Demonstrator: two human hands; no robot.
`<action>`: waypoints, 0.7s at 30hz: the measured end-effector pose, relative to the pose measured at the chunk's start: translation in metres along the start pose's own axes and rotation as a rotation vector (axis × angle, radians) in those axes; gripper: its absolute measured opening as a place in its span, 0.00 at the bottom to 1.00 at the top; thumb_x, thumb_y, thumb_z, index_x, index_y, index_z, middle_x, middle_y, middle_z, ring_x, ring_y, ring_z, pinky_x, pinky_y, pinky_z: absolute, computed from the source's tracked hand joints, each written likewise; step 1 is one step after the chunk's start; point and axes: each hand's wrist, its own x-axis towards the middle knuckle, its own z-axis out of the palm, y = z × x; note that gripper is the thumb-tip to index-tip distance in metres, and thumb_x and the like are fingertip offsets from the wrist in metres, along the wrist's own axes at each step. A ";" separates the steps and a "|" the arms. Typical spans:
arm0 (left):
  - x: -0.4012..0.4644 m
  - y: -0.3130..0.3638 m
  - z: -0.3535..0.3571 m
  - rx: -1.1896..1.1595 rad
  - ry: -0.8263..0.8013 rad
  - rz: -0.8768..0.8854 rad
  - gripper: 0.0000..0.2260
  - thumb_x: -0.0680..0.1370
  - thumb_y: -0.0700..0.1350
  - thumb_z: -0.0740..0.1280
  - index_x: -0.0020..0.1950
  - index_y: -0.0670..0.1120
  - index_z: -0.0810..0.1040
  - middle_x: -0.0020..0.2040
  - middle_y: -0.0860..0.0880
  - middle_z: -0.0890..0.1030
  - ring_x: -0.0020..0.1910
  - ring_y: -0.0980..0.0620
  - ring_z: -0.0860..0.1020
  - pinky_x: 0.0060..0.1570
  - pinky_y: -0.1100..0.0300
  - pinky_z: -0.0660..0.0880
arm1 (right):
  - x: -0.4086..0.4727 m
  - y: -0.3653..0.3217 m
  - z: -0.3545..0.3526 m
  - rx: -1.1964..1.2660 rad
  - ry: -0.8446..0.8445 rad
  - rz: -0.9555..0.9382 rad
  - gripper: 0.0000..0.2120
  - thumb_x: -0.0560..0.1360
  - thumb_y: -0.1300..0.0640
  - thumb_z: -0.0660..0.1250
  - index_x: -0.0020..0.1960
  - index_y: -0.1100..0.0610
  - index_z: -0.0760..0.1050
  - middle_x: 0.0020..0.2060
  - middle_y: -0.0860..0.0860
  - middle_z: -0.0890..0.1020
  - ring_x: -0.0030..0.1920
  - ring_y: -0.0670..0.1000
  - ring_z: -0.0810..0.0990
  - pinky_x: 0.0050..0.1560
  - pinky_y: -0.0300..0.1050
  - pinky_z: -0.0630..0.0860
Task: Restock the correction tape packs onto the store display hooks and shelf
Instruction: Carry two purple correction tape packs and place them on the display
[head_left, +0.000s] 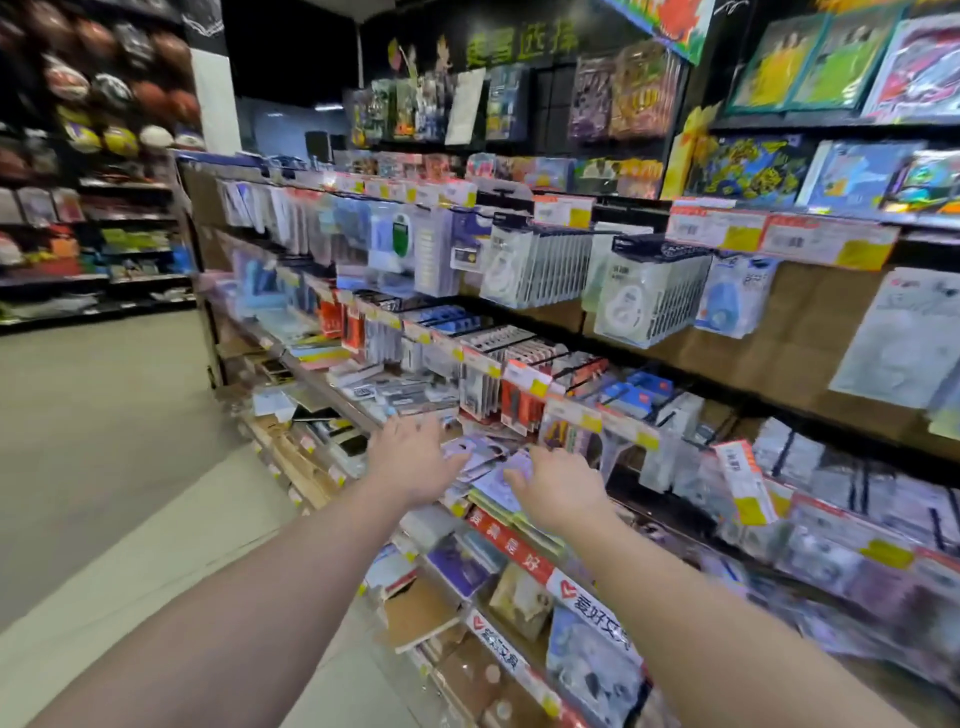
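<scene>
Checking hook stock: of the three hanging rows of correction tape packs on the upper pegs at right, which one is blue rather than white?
The rightmost row, the blue packs. The two rows to its left, white packs and, show white dispensers.

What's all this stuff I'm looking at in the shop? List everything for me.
Purple packs: a small pile, count unclear, lilac, on the shelf under both hands.
White hanging packs: two full rows, white with dark headers, on upper hooks.
Blue hanging pack: front of a short row, pale blue, right of the white rows.
Price tags: many, orange and yellow, along the shelf rails.
Balls: many, brown, yellow and white, far left wall.
Picture boards: several, multicoloured, top right shelves.
Red banner: one, red with white characters, on the lower shelf edge.
Left hand: fingers spread, over the purple packs.
Right hand: fingers on the purple packs.
</scene>
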 end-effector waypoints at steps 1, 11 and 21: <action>0.002 -0.006 0.005 -0.002 -0.020 0.011 0.30 0.78 0.66 0.55 0.73 0.47 0.67 0.70 0.41 0.72 0.69 0.40 0.68 0.65 0.49 0.66 | 0.001 -0.002 0.010 0.020 -0.015 0.010 0.22 0.82 0.42 0.53 0.63 0.57 0.72 0.58 0.57 0.79 0.57 0.59 0.77 0.53 0.51 0.75; 0.032 -0.014 0.085 -0.107 -0.217 0.076 0.31 0.78 0.66 0.58 0.73 0.47 0.66 0.70 0.42 0.71 0.69 0.40 0.68 0.66 0.48 0.68 | 0.019 0.035 0.092 0.053 -0.236 0.283 0.27 0.80 0.37 0.54 0.67 0.57 0.70 0.63 0.56 0.76 0.62 0.59 0.75 0.57 0.51 0.74; 0.094 0.014 0.144 -0.111 -0.352 0.056 0.30 0.78 0.64 0.60 0.73 0.46 0.66 0.70 0.43 0.72 0.70 0.41 0.69 0.64 0.49 0.70 | 0.074 0.080 0.138 0.243 -0.283 0.432 0.24 0.81 0.40 0.55 0.66 0.57 0.70 0.58 0.54 0.79 0.54 0.56 0.79 0.52 0.48 0.78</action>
